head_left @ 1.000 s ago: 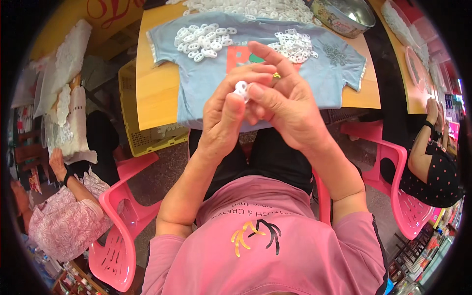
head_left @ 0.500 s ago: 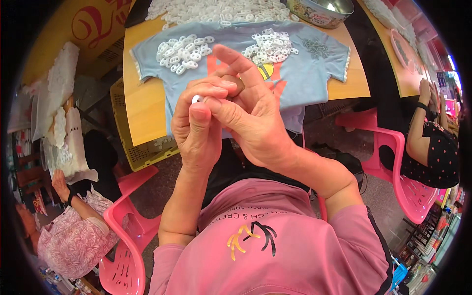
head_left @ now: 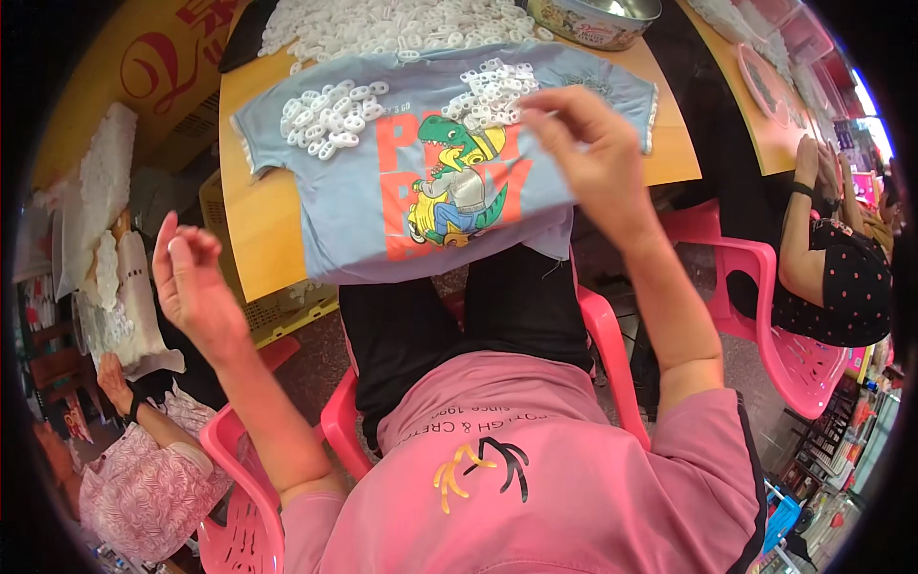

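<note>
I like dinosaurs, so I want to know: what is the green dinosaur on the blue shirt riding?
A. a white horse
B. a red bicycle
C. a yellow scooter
C: the green dinosaur printed on the blue shirt sits on a yellow scooter.

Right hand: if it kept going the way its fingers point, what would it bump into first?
Probably the nearer pile of white plastic rings on the blue dinosaur T-shirt. The right hand reaches forward and left just beside it, though how high it hovers is unclear.
</note>
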A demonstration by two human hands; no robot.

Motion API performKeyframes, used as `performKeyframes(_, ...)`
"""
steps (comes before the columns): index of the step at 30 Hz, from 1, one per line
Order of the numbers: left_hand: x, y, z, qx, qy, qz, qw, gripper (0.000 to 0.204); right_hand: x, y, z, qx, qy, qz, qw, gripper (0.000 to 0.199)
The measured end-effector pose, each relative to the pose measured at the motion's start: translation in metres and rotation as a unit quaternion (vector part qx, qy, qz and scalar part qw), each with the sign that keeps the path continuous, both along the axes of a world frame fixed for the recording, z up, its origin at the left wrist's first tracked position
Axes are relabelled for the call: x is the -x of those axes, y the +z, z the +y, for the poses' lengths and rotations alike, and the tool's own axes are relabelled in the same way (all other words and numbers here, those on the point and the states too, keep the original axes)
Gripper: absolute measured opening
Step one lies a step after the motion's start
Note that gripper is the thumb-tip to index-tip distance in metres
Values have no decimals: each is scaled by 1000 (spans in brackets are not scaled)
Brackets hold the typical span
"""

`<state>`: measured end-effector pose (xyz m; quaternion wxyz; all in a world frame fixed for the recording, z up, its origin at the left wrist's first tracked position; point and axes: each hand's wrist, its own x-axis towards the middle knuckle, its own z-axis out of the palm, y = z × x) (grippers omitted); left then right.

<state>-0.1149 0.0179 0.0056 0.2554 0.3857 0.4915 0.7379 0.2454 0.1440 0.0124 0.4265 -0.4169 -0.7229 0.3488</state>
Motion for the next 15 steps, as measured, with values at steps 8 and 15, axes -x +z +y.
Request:
performKeyframes(8,114,-128,-61,324,164,113,925,61,-51,-23,42,-133,-72,-228,962,13)
performKeyframes(15,82,-95,-54,221,279,173,918,51,-36,-23,53,-218,-70,-338,913,17)
